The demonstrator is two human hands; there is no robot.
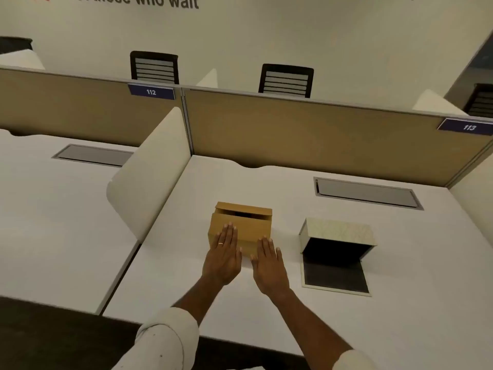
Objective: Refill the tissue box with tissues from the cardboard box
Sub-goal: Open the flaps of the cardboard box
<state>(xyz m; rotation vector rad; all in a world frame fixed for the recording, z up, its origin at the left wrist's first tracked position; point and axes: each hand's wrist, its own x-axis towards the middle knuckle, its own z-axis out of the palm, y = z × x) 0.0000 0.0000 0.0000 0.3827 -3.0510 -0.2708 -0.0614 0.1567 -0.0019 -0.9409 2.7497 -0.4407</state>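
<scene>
A small brown cardboard box [248,228] sits on the white desk [266,311] in the middle of the view, its top flaps slightly parted with a dark gap at the back. My left hand [223,259] lies flat, fingers together and extended, against the box's near left face. My right hand [269,265] is flat too, fingertips at the box's near right corner. To the right stands the pale patterned tissue box [338,231], open toward me, its dark inside empty and its flap [334,276] lying on the desk. No tissues are visible.
A white curved divider [149,182] stands left of the cardboard box. A tan partition [320,134] runs along the desk's back. A grey cable hatch [366,193] lies behind the tissue box. Two black chairs show beyond the partition.
</scene>
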